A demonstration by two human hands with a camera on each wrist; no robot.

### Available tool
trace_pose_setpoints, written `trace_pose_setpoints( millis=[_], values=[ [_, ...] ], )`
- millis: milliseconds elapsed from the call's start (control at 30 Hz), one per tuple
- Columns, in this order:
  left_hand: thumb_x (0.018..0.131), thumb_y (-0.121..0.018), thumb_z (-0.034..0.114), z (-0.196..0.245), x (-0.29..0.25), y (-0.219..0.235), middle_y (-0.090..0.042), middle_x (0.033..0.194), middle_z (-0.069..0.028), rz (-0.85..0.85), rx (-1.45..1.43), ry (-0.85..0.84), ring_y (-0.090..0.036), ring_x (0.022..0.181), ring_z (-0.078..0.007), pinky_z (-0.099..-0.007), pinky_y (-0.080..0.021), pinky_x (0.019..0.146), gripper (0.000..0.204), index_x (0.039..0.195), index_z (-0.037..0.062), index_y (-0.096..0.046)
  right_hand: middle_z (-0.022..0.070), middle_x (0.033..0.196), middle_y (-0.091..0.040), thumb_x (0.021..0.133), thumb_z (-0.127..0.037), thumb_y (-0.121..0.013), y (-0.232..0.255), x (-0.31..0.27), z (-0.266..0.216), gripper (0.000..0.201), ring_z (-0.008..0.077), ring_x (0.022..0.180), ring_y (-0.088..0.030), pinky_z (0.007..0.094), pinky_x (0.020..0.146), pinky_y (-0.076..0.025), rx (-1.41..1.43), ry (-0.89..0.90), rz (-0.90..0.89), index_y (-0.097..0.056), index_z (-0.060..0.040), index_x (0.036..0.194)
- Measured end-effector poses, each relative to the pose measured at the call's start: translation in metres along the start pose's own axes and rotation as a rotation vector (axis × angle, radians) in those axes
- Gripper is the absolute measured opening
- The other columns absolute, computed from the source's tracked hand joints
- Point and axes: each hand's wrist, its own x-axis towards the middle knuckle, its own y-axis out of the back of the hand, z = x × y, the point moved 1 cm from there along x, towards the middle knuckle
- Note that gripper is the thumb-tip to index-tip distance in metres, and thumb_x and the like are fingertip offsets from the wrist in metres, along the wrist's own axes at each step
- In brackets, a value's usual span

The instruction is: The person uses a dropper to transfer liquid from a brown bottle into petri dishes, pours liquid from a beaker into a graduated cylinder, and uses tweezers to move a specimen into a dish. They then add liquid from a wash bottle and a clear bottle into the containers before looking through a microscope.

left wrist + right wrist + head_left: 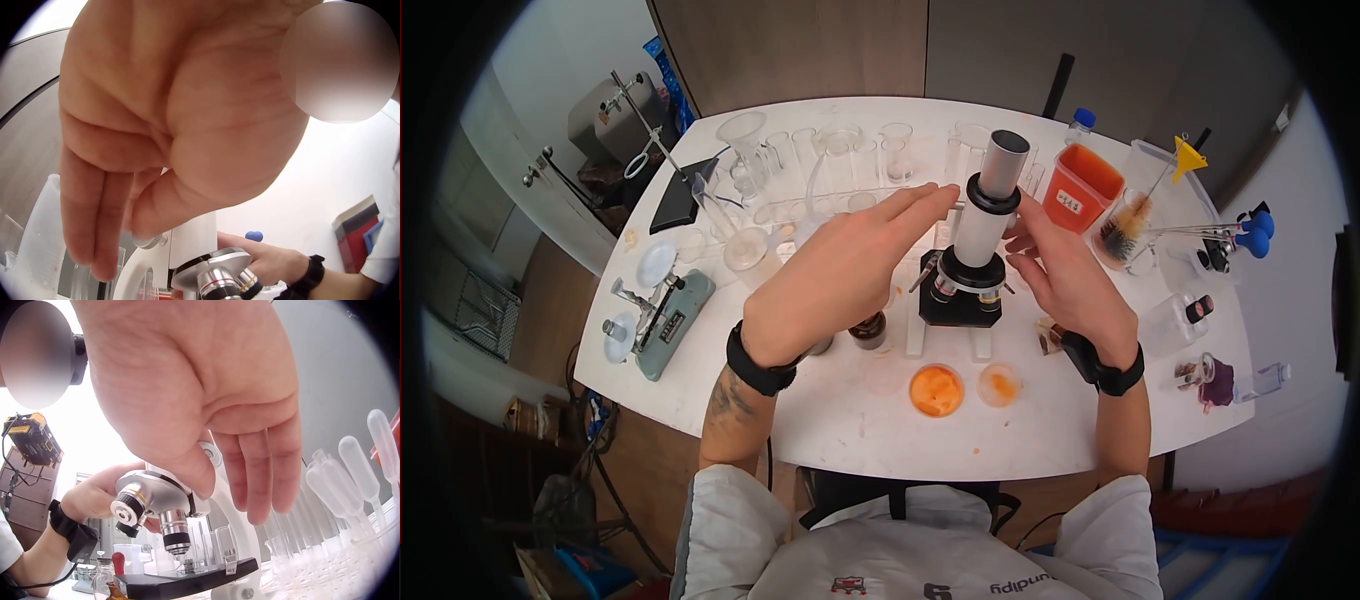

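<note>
A white and black microscope (978, 235) stands upright on the table, its eyepiece tube towards the top. My left hand (840, 270) reaches its left side, thumb and forefinger at a focus knob (150, 240), the other fingers extended downward. On the opposite side, my right hand (1065, 270) holds a focus knob (210, 451) between thumb and forefinger; the forefinger is mostly hidden. Silver objectives (175, 531) point down over the black stage (187, 584). In front of the base lie a dish of orange material (937, 390) and a smaller dish (1000, 385) with an orange smear.
A balance scale (670, 325) stands at left, near a brown bottle (868, 330). Clear glassware, including a beaker (895, 150), lines the back. An orange-red container (1085, 187), brushes (1125, 230) and a yellow funnel (1189, 158) are at right. Plastic pipettes (359, 464) stand near my right fingers.
</note>
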Motion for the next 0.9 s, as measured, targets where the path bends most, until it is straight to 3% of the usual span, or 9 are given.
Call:
trace_pose_setpoints(
  millis=[133,233,333,467,567,700,767,900],
  values=[
    [0.088,-0.063,-0.011,0.002,-0.002,0.013,-0.072,0.122,-0.0214,0.026,0.033,0.051,-0.073,0.098,-0.0401,-0.0426,-0.06,0.085,0.057,0.142,0.0075,-0.061,0.0202,0.126,-0.069,0.097,0.006,-0.061,0.005,-0.001,-0.004,0.081,0.0339,0.109,-0.072,0.0444,0.095,-0.059,-0.019,-0.009,0.002,-0.029,-0.0175,0.167],
    [0.091,-0.067,-0.003,-0.001,-0.005,0.023,-0.075,0.101,-0.0187,0.026,0.058,-0.002,-0.073,0.092,-0.0379,-0.0412,-0.059,0.08,0.031,0.12,0.0035,-0.07,0.0211,0.124,-0.069,0.097,0.005,-0.063,0.007,-0.002,-0.004,0.081,0.0335,0.108,-0.072,0.0434,0.094,-0.059,0.002,0.004,0.008,-0.028,-0.0169,0.167],
    [0.091,-0.069,0.003,0.001,-0.007,0.03,-0.073,0.09,-0.0168,-0.022,0.097,0.05,-0.071,0.084,-0.0369,-0.0413,-0.057,0.075,0.009,0.099,0.0008,-0.071,0.0212,0.12,-0.071,0.096,0.005,-0.064,0.009,-0.002,-0.002,0.081,0.0332,0.104,-0.073,0.042,0.092,-0.059,0.008,0.009,0.039,-0.029,-0.0143,0.167],
    [0.089,-0.071,0.007,-0.005,-0.008,0.025,-0.071,0.083,-0.0156,-0.08,0.113,0.043,-0.069,0.078,-0.0373,-0.0427,-0.055,0.071,0.006,0.089,0.0004,-0.07,0.0186,0.108,-0.073,0.094,0.005,-0.068,0.011,-0.005,0.004,0.077,0.0317,0.094,-0.074,0.0402,0.084,-0.058,0.042,-0.047,0.118,-0.035,-0.0096,0.161],
    [0.087,-0.071,0.009,-0.004,-0.007,0.023,-0.071,0.081,-0.0158,-0.132,0.126,0.075,-0.068,0.076,-0.0374,-0.0431,-0.055,0.07,0.008,0.086,0.0005,-0.069,0.0167,0.095,-0.074,0.093,0.001,-0.07,0.018,-0.008,0.01,0.055,0.031,0.084,-0.073,0.039,0.076,-0.056,-0.033,-0.093,0.115,-0.051,-0.0053,0.145],
    [0.086,-0.071,0.009,-0.007,-0.006,0.025,-0.07,0.079,-0.0165,-0.151,0.125,0.099,-0.069,0.075,-0.0372,-0.0433,-0.055,0.07,0.009,0.084,0.0003,-0.069,0.0171,0.081,-0.071,0.095,-0.005,-0.071,0.023,-0.005,0.009,0.016,0.0312,0.074,-0.07,0.0383,0.069,-0.053,-0.087,-0.131,0.105,-0.065,0.0011,0.109],
    [0.085,-0.069,0.008,-0.008,-0.01,0.02,-0.07,0.078,-0.0169,-0.153,0.12,0.11,-0.068,0.074,-0.0373,-0.0433,-0.055,0.069,0.008,0.084,0.0,-0.069,0.0176,0.077,-0.07,0.096,-0.008,-0.071,0.021,-0.007,0.01,0.013,0.0314,0.071,-0.069,0.0386,0.067,-0.053,-0.096,-0.159,0.124,-0.067,0.0033,0.093],
    [0.084,-0.067,0.005,-0.011,-0.007,0.021,-0.069,0.077,-0.0176,-0.153,0.142,0.107,-0.068,0.073,-0.0379,-0.0433,-0.054,0.068,0.006,0.084,-0.0006,-0.068,0.017,0.073,-0.068,0.096,-0.011,-0.072,0.023,-0.006,-0.001,0.019,0.0307,0.065,-0.066,0.0386,0.062,-0.051,-0.118,-0.195,0.078,-0.066,0.0035,0.086]
  ],
)
